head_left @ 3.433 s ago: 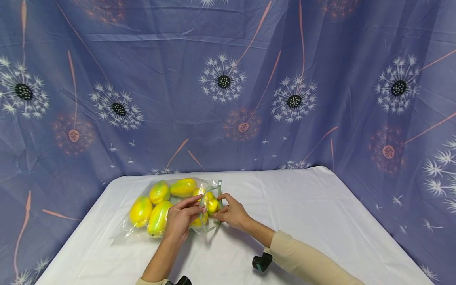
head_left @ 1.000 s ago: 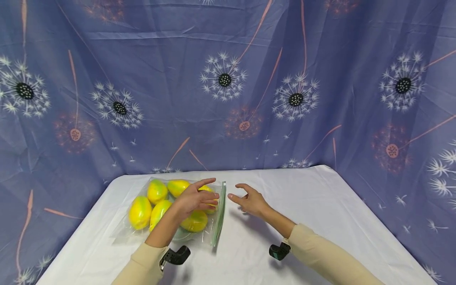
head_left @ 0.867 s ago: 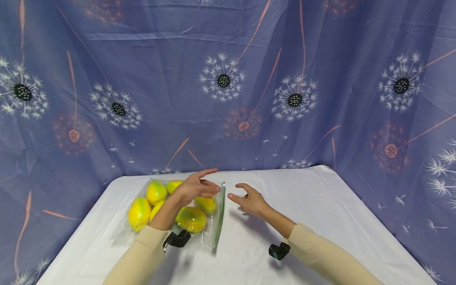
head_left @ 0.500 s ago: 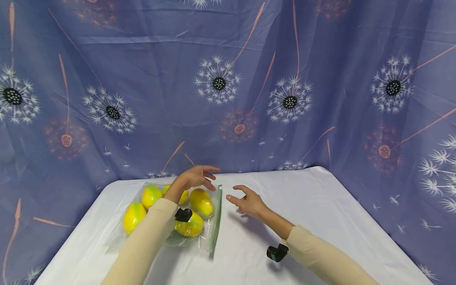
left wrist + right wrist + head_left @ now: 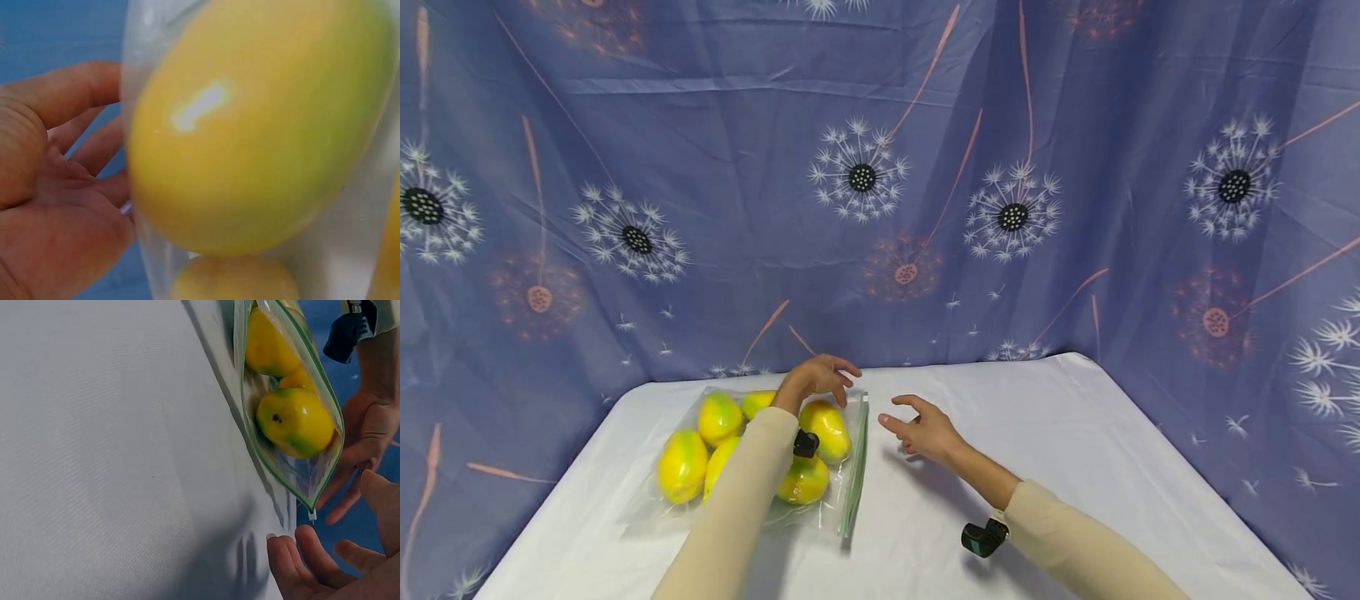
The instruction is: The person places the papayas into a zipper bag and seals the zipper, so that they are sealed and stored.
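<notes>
A clear zip bag point(image 5: 837, 521) lies on the table, packed with several yellow-green fruits point(image 5: 682, 467) that look like mangoes. Its green-edged mouth faces right and gapes in the right wrist view, where a white zip slider point(image 5: 312, 515) sits at one end. My left hand point(image 5: 822, 377) is over the bag's far right corner, fingers loosely bent and holding nothing. In the left wrist view its fingers come close to the bag's side; whether they touch is unclear. My right hand point(image 5: 927, 431) hovers right of the mouth, thumb and fingers apart. The left sleeve hides part of the bag.
A white cloth covers the table point(image 5: 1000, 417). Behind and at both sides hangs a blue curtain point(image 5: 737, 208) with a dandelion print. Each wrist wears a black camera, such as the right one point(image 5: 983, 537).
Earlier both hands held the bag's mouth. They have let go. My left hand has moved to the far side of the bag; my right hand drew back right and then stayed nearly still.
</notes>
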`<state>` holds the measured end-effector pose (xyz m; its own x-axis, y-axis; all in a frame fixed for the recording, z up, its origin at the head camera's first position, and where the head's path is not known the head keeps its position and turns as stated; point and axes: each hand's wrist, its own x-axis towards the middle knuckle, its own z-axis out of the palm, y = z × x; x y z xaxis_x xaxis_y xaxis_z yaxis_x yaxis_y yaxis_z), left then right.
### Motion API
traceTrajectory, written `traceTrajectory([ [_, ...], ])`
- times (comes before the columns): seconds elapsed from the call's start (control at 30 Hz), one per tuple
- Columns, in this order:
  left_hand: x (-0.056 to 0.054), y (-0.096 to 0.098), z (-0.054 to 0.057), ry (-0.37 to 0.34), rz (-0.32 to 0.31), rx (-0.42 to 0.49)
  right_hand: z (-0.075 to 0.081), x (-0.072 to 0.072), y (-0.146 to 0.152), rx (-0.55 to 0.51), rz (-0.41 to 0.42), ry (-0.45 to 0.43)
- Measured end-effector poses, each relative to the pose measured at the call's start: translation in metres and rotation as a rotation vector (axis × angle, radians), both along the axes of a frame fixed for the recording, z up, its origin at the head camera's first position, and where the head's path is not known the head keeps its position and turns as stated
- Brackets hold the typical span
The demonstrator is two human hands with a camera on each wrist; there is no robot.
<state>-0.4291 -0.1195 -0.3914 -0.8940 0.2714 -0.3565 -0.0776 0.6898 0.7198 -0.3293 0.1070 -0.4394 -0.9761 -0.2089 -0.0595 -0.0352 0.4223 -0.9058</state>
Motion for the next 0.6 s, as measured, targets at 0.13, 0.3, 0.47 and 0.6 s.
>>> traceTrajectory([
  [0.13,-0.002,0.000,-0.005,-0.033,-0.001,-0.015,0.001,-0.001,-0.001,-0.012,0.002,-0.001],
  [0.3,-0.001,0.001,-0.006,-0.015,0.006,0.031,0.003,-0.002,-0.003,0.005,0.002,-0.003],
  [0.47,0.002,-0.001,-0.010,0.015,0.023,0.137,0.003,-0.004,-0.004,0.015,-0.015,0.006],
  [0.6,0.002,-0.002,-0.014,0.024,0.037,0.213,0.001,-0.005,-0.004,0.003,-0.025,0.002],
])
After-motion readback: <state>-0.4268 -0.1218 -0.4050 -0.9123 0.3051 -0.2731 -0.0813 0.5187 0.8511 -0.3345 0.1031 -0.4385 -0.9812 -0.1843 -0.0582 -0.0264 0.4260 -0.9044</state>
